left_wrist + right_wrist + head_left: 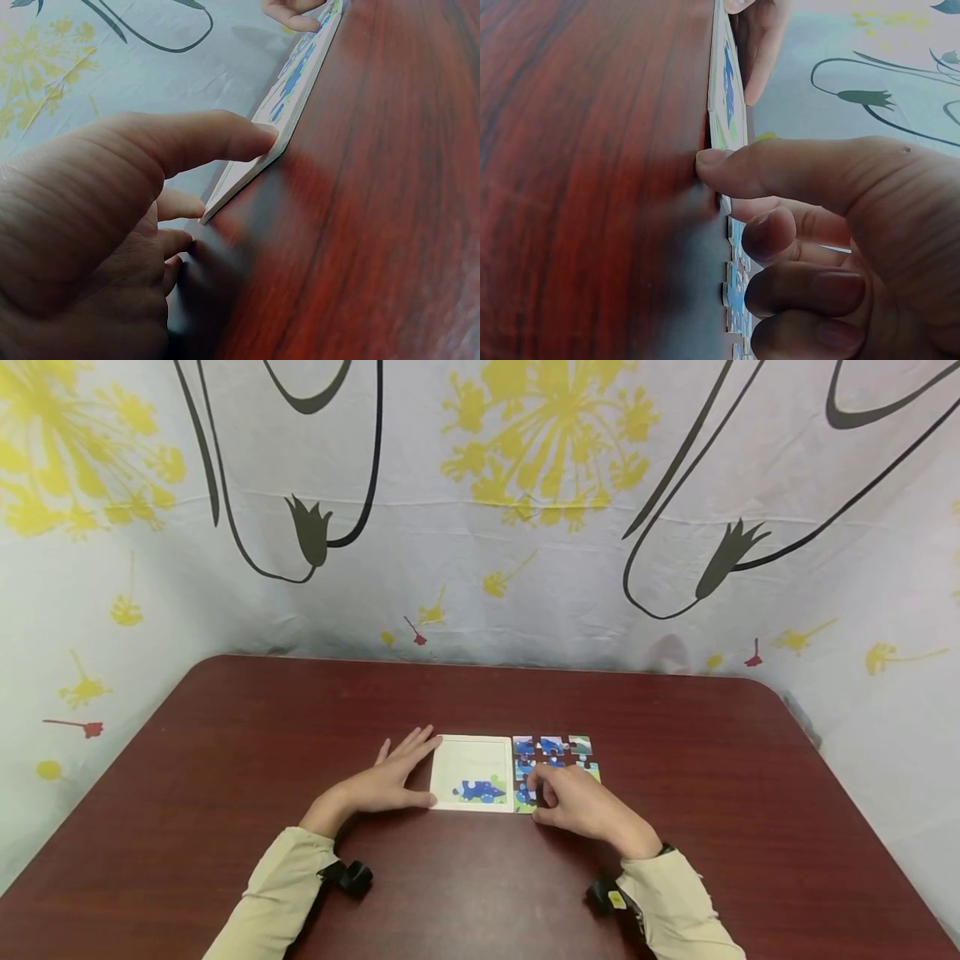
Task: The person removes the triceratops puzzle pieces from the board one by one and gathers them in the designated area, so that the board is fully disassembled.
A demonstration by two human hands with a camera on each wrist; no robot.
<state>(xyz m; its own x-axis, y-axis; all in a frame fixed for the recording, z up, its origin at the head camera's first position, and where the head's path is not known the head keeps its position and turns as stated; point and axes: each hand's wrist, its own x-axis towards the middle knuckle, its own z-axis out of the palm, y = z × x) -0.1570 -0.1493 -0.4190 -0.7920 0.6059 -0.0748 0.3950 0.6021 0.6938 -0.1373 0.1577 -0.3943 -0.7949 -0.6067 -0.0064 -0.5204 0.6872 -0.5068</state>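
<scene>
A white puzzle tray [471,768] lies on the table, with a few joined blue and green pieces [482,791] in its lower right part. My left hand [388,781] rests along the tray's left side, fingers spread, the thumb on its near left corner. At the tray's right edge, my right hand [581,802] pinches a blue and green puzzle piece [524,802] between thumb and index finger. In the right wrist view, the other fingers curl above several loose puzzle pieces [736,300]. The right hand partly hides these pieces in the head view.
Several loose pieces [552,745] lie in rows right of the tray. The dark red wooden table [480,877] ends at a patterned cloth [480,577] behind it. Small black devices [356,878] are strapped at both wrists.
</scene>
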